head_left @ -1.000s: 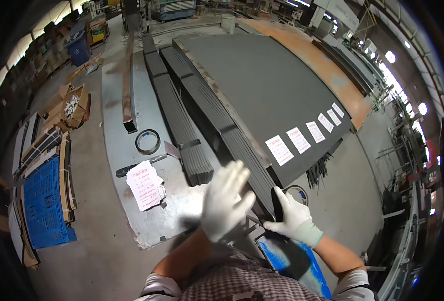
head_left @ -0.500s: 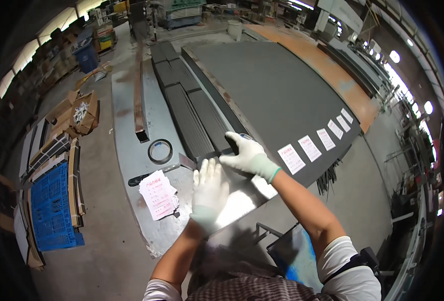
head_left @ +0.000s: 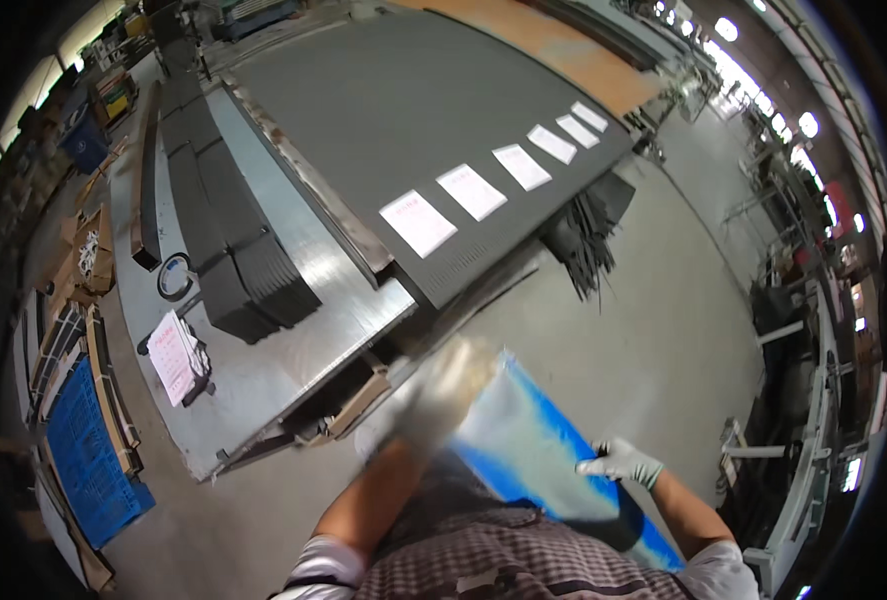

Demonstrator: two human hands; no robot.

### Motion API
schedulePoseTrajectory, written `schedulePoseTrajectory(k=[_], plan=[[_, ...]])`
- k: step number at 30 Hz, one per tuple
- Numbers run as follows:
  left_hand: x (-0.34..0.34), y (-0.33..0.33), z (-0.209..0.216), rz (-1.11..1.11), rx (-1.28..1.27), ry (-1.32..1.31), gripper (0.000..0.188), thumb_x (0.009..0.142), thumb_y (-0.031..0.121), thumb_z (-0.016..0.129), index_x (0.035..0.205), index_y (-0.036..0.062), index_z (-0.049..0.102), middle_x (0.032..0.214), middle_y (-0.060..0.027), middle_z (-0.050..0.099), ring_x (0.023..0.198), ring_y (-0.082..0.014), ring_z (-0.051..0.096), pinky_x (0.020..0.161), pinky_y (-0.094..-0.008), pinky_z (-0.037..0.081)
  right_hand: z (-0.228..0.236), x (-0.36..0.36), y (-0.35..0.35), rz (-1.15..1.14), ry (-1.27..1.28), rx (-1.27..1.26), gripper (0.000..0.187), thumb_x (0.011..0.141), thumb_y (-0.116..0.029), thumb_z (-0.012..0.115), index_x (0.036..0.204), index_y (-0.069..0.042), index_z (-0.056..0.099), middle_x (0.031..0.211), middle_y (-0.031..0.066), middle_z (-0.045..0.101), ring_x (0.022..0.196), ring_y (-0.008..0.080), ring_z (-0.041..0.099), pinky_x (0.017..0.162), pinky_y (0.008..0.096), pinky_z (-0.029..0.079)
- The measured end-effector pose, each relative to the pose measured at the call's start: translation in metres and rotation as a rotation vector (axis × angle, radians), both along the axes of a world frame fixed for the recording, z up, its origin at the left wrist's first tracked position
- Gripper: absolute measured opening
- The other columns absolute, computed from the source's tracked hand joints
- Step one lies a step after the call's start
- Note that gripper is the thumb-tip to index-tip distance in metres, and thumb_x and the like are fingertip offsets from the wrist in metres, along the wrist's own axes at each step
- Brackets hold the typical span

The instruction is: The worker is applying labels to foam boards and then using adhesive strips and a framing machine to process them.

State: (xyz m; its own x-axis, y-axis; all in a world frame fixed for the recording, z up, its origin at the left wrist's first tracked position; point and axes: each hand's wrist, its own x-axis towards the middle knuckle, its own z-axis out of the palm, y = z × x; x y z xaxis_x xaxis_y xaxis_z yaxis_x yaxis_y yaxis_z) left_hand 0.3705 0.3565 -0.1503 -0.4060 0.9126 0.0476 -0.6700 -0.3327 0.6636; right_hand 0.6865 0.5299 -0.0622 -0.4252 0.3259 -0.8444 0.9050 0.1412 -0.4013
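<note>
A blue-and-white plastic sheet or bag (head_left: 538, 455) extends in front of my body. My right hand (head_left: 618, 464), in a white glove, grips its right edge, with the fingers partly hidden. At the sheet's upper left end is my gloved left hand (head_left: 443, 390), so smeared by motion that its fingers do not show. On the metal table (head_left: 333, 310), away from both hands, lies a stack of dark grey strips (head_left: 233, 255) bound with dark bands. Left of this stack is a pile of printed white slips (head_left: 175, 360).
Several printed slips (head_left: 418, 223) lie in a row on a wide dark grey sheet stack (head_left: 383, 120). Dark strips (head_left: 585, 240) hang off its near edge. A tape roll (head_left: 174, 276) and a long metal bar (head_left: 146, 190) rest on the table. A blue pallet (head_left: 85, 455) stands at left.
Both hands have left the bound strips on the table. My right hand has come down and right onto the blue-and-white sheet, my left to its upper end. The view has swung right.
</note>
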Motion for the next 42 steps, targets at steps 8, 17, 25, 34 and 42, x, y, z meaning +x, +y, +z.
schedulePoseTrajectory(k=[8,17,25,34,42], plan=[[-0.032,0.136,-0.004,0.468,-0.16,-0.699,0.117,0.081,0.059,0.072,0.154,-0.0008,0.003,0.163,-0.0132,0.009,0.151,-0.0271,0.011,0.123,-0.0432,0.01,-0.01,0.011,0.059,0.013,0.071,0.138,0.047,0.076,-0.048,0.084,0.083,-0.005,0.067,0.058,0.0006,0.05,0.05,0.0095,0.048,0.047,0.0291,0.04],[-0.044,0.166,0.0,0.838,-0.414,-0.641,0.075,0.081,0.05,0.076,0.135,0.0086,0.044,0.136,-0.0087,0.048,0.127,-0.0267,0.047,0.108,-0.042,0.038,-0.006,-0.002,0.084,0.063,0.073,0.05,0.054,0.076,-0.054,0.081,0.081,-0.003,0.066,0.06,0.0034,0.055,0.055,0.0134,0.054,0.054,0.0318,0.045],[0.001,0.151,0.036,0.676,-0.478,-0.758,0.089,0.084,0.058,0.067,0.143,-0.0002,0.035,0.143,-0.0215,0.044,0.134,-0.0297,0.042,0.113,-0.0383,0.036,-0.009,-0.01,0.102,0.271,0.106,0.195,0.058,0.075,-0.056,0.076,0.099,-0.005,0.065,0.078,0.0125,0.068,0.072,0.0248,0.067,0.07,0.0354,0.052],[0.109,0.056,0.074,-0.177,-0.428,-0.44,0.027,0.1,0.017,0.055,0.124,0.0049,0.051,0.105,-0.0108,0.061,0.09,-0.0176,0.059,0.09,-0.0311,0.048,0.077,-0.139,0.126,0.404,0.78,0.021,0.067,0.088,-0.017,0.054,0.152,-0.014,0.035,0.074,0.0112,0.059,0.056,0.0171,0.056,0.062,0.0331,0.051],[0.021,0.034,0.139,0.295,-0.445,0.393,0.013,0.1,0.017,0.057,0.098,0.004,0.057,0.077,-0.0055,0.061,0.068,-0.0121,0.058,0.063,-0.0265,0.05,0.157,-0.25,0.059,1.118,0.804,-0.008,0.052,0.087,-0.011,0.064,0.137,-0.01,0.052,0.081,0.0137,0.06,0.068,0.0259,0.055,0.069,0.0382,0.05]])
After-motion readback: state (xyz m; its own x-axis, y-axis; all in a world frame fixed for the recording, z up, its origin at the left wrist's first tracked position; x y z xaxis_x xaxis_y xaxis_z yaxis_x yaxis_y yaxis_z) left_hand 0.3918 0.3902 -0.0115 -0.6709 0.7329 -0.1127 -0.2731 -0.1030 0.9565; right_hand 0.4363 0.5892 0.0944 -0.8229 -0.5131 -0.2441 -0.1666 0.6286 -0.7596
